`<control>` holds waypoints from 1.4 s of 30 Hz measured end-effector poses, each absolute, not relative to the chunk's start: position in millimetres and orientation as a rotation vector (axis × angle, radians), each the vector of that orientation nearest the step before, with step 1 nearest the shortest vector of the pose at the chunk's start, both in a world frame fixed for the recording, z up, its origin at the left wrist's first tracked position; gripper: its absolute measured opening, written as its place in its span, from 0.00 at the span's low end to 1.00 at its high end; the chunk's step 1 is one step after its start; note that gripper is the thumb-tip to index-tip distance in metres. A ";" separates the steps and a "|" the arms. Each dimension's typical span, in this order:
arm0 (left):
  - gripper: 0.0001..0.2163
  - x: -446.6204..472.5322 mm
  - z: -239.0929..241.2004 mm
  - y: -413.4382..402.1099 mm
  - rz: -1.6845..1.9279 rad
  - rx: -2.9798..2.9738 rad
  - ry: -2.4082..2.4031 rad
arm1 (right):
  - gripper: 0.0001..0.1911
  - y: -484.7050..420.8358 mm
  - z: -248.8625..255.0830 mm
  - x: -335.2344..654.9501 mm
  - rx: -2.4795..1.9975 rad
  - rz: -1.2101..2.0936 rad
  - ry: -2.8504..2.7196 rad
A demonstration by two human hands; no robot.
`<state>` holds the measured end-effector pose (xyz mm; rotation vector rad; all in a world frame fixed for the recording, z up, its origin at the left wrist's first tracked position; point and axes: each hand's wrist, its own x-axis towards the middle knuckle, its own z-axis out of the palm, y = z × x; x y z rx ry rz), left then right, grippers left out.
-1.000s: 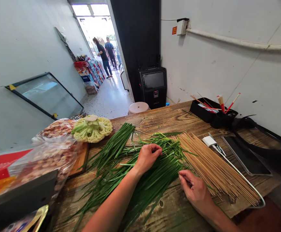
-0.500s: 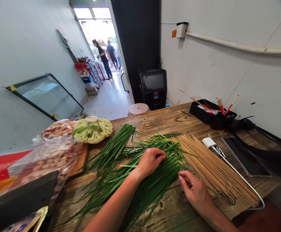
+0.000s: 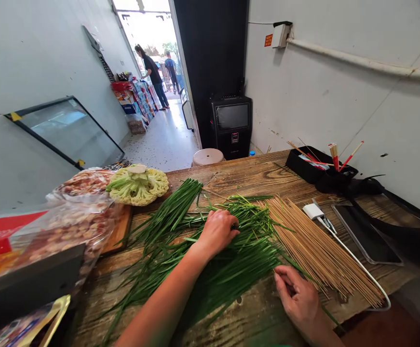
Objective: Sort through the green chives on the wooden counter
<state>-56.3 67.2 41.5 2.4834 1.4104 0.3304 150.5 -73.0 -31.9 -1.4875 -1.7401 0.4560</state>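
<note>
1. The left hand (image 3: 220, 231) is hanging over long, thin, flat green leaves (image 3: 238, 270), fingers curling inward; I cannot tell whether it is holding any.
2. The right hand (image 3: 296, 296) is bringing thumb and forefinger close at the tips, near the leaves' right ends; I cannot tell whether anything is sitting between them.
3. The leaves are lying in the middle of the brown, grained wooden surface (image 3: 253, 173), beside thin tan wooden sticks (image 3: 318, 250) on the right. They are probably going to handle as light, limp, slightly slippery and easily bruised; their evenly gathered right ends are offering the best hold.
4. At the left edge, a shiny red packet (image 3: 0, 233) is showing partial white lettering, unreadable here.
5. Farther off, an orange-red square sticker (image 3: 268, 40) is carrying marks too small for reading.
</note>
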 end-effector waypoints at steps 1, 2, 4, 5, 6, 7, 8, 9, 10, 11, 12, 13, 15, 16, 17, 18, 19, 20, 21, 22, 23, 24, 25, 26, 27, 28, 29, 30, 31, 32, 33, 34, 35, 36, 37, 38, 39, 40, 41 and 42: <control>0.06 -55.1 41.1 66.2 0.323 2.490 1.414 | 0.06 -72.0 -30.8 150.3 -1.486 0.472 -1.733; 0.06 -54.2 41.3 65.6 0.331 2.490 1.417 | 0.06 -70.6 -29.5 149.9 -1.484 0.493 -1.729; 0.08 -53.3 42.7 65.5 0.372 2.456 1.437 | 0.07 -67.9 -27.4 149.3 -1.487 0.534 -1.719; 0.09 -52.9 43.7 65.9 0.400 2.423 1.455 | 0.07 -67.0 -26.8 149.1 -1.491 0.551 -1.712; 0.09 -52.5 44.6 66.5 0.433 2.383 1.471 | 0.07 -66.5 -26.4 148.9 -1.496 0.566 -1.703; 0.10 -52.0 45.3 67.1 0.467 2.341 1.477 | 0.07 -66.5 -26.4 148.8 -1.499 0.579 -1.692; 0.10 -51.3 45.9 67.5 0.501 2.297 1.473 | 0.07 -66.7 -26.4 148.7 -1.502 0.591 -1.681; 0.09 -50.4 46.2 67.7 0.533 2.250 1.463 | 0.07 -67.1 -26.5 148.5 -1.505 0.603 -1.672; 0.09 -49.4 46.2 67.7 0.558 2.197 1.447 | 0.07 -67.4 -26.5 148.4 -1.505 0.614 -1.666; 0.09 -48.3 45.8 67.4 0.574 2.137 1.428 | 0.07 -67.7 -26.2 148.2 -1.504 0.624 -1.658; 0.09 -47.0 45.0 66.8 0.581 2.074 1.401 | 0.07 -67.7 -25.7 147.9 -1.498 0.630 -1.652; 0.09 -45.8 43.9 66.1 0.582 2.015 1.371 | 0.07 -67.6 -24.8 147.6 -1.491 0.630 -1.649; 0.09 -43.2 40.6 64.4 0.575 1.930 1.326 | 0.07 -66.8 -22.2 146.9 -1.483 0.621 -1.654; 0.10 -42.0 38.6 63.5 0.568 1.909 1.319 | 0.07 -66.4 -20.7 146.6 -1.483 0.610 -1.658; 0.10 -40.9 36.7 62.7 0.559 1.901 1.322 | 0.07 -66.0 -19.4 146.4 -1.485 0.601 -1.663; 0.11 -39.8 35.0 61.9 0.552 1.903 1.328 | 0.07 -65.8 -18.5 146.3 -1.488 0.593 -1.668; 0.12 -38.9 33.6 61.2 0.546 1.909 1.333 | 0.07 -65.9 -18.0 146.3 -1.493 0.589 -1.671; 0.12 -38.2 32.6 60.7 0.544 1.914 1.332 | 0.07 -66.1 -17.9 146.4 -1.497 0.588 -1.671; 0.13 -37.6 32.0 60.2 0.544 1.916 1.330 | 0.07 -66.4 -18.4 146.6 -1.502 0.591 -1.671; 0.13 -37.2 31.8 59.7 0.546 1.915 1.330 | 0.07 -66.8 -19.2 146.8 -1.508 0.596 -1.669; 0.13 -36.8 32.0 59.4 0.549 1.914 1.329 | 0.07 -67.2 -20.3 147.0 -1.513 0.603 -1.665; 0.13 -36.6 32.4 59.0 0.552 1.914 1.327 | 0.07 -67.6 -21.5 147.3 -1.515 0.610 -1.662; 0.13 -36.4 33.0 58.6 0.555 1.917 1.324 | 0.08 -67.8 -22.7 147.5 -1.517 0.616 -1.662; 0.13 -36.2 33.7 58.3 0.558 1.924 1.320 | 0.08 -67.8 -23.7 147.6 -1.519 0.622 -1.662; 0.12 -36.0 34.4 58.0 0.561 1.932 1.314 | 0.08 -67.7 -24.7 147.7 -1.520 0.627 -1.663; 0.12 -35.8 35.1 57.7 0.563 1.939 1.311 | 0.08 -67.5 -25.4 147.7 -1.519 0.627 -1.664; 0.12 -35.5 35.7 57.5 0.562 1.943 1.311 | 0.08 -67.3 -25.9 147.6 -1.518 0.628 -1.663; 0.12 -35.2 36.3 57.4 0.560 1.945 1.316 | 0.08 -67.1 -26.2 147.6 -1.516 0.625 -1.662; 0.12 -35.1 36.9 57.3 0.556 1.946 1.321 | 0.08 -66.8 -26.3 147.5 -1.514 0.621 -1.663; 0.12 -35.0 37.4 57.3 0.552 1.948 1.327 | 0.08 -66.7 -26.2 147.4 -1.512 0.615 -1.665; 0.12 -35.0 37.8 57.3 0.548 1.952 1.331 | 0.08 -66.6 -25.9 147.4 -1.512 0.609 -1.669; 0.12 -35.1 38.2 57.3 0.547 1.961 1.332 | 0.08 -66.7 -25.5 147.4 -1.512 0.602 -1.671; 0.12 -35.2 38.4 57.2 0.549 1.975 1.331 | 0.08 -66.7 -25.1 147.4 -1.513 0.597 -1.674; 0.12 -35.3 38.5 56.9 0.552 1.995 1.327 | 0.08 -66.8 -24.7 147.4 -1.515 0.592 -1.676; 0.11 -35.2 38.5 56.4 0.555 2.023 1.320 | 0.08 -66.8 -24.3 147.4 -1.517 0.590 -1.677; 0.11 -34.8 38.3 55.7 0.558 2.055 1.313 | 0.08 -66.8 -23.9 147.3 -1.518 0.587 -1.678; 0.11 -34.3 38.1 54.7 0.559 2.090 1.303 | 0.08 -66.8 -23.6 147.3 -1.519 0.586 -1.679; 0.11 -33.6 37.9 53.5 0.555 2.129 1.280 | 0.08 -66.7 -23.4 147.2 -1.521 0.586 -1.677; 0.11 -33.0 37.9 52.3 0.540 2.172 1.235 | 0.09 -66.7 -23.1 147.2 -1.522 0.586 -1.674; 0.11 -32.7 38.4 51.1 0.517 2.217 1.171 | 0.09 -66.6 -22.7 147.1 -1.522 0.586 -1.668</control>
